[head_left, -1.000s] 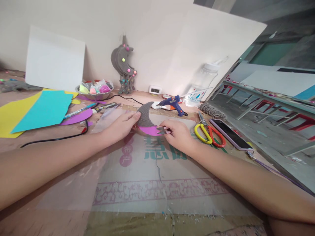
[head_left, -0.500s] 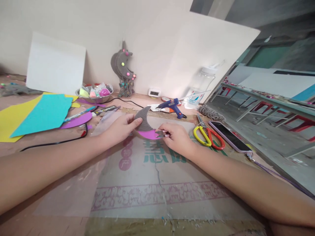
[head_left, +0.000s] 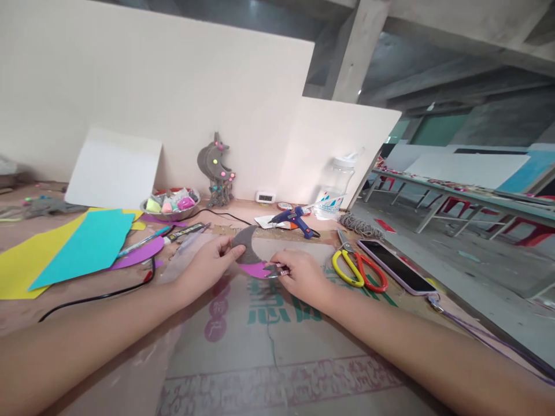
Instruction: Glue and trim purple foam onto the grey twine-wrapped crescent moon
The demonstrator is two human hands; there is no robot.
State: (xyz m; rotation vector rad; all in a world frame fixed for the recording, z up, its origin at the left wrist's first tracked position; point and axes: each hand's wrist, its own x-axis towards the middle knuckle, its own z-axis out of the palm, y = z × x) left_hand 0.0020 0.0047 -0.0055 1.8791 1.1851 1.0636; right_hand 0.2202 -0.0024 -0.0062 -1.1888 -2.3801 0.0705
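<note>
Grey-and-purple crescent (head_left: 246, 244) gripped at its left edge over a crowded worktop (head_left: 245, 207)

Much of the finer detail is lost; the fingers of the right hand (head_left: 300, 274) curl inward, so most of the small tool (head_left: 273, 271) they close around is covered, leaving only a dark and silvery end in sight; what kind of tool it is cannot be told; the far fingers of the left hand (head_left: 210, 261) go partly out of sight behind the crescent; the readout of the white digital clock (head_left: 265, 197) is too blurred to read, and both forearms are cut off by the frame.

The crescent has a dull grey upper face, tapering to a point at the top; below it a smooth strip of bright purple sheet (head_left: 252, 270) shows along the lower curve, its right end lying by the tool.

The crescent sits between the two hands, above the printed plastic sheet (head_left: 225, 361); whether it touches that sheet cannot be made out; the left hand pinches its left edge, thumb pressed on the grey face and fingers nearly closed; the right hand is closed on the tool, just beside the crescent's lower right; the blue glue gun (head_left: 297, 219) lies beyond, and the scissors (head_left: 358, 268) with yellow and red handles rest to the right.
</note>
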